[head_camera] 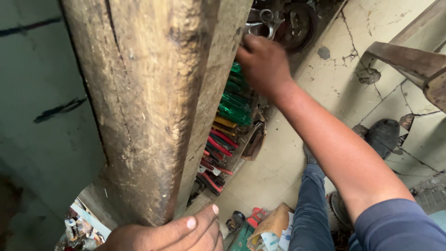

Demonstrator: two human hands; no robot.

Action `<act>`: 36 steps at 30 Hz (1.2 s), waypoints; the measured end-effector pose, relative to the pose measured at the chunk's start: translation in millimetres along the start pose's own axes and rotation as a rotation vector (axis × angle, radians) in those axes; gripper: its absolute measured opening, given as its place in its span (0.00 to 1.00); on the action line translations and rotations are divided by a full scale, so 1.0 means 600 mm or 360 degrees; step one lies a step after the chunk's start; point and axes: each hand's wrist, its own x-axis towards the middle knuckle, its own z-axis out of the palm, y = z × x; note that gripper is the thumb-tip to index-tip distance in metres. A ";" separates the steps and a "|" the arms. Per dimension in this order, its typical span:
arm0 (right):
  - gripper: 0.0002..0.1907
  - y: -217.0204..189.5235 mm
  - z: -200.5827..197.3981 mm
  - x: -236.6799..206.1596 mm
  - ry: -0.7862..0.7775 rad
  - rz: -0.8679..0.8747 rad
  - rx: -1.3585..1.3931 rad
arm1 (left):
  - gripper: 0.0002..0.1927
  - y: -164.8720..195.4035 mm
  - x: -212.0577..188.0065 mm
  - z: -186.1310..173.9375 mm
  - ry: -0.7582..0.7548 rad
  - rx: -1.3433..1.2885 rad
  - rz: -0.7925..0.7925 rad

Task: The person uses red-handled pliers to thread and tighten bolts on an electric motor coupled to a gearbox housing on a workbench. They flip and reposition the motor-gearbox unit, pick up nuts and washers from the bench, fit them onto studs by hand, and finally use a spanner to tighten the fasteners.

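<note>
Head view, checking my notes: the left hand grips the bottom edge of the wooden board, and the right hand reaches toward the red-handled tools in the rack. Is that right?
Not quite. In the head view the right hand is up by the green-handled tools, near the metal parts; the red-handled tools sit lower in the rack. The left hand does grip the bottom edge of the wooden board.

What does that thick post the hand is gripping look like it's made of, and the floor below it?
The post looks like old, unfinished wood: brown, rough, with long cracks and worn, grimy patches. The left hand grips its lower end. The floor looks like pale stone or ceramic tile, dull and dirty, with branching cracks and chipped spots; which one is unclear.
</note>
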 end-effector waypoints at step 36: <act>0.12 0.008 -0.244 -0.244 0.0118 0.1712 0.2513 | 0.17 -0.023 0.041 -0.070 0.0086 -0.0585 -0.0359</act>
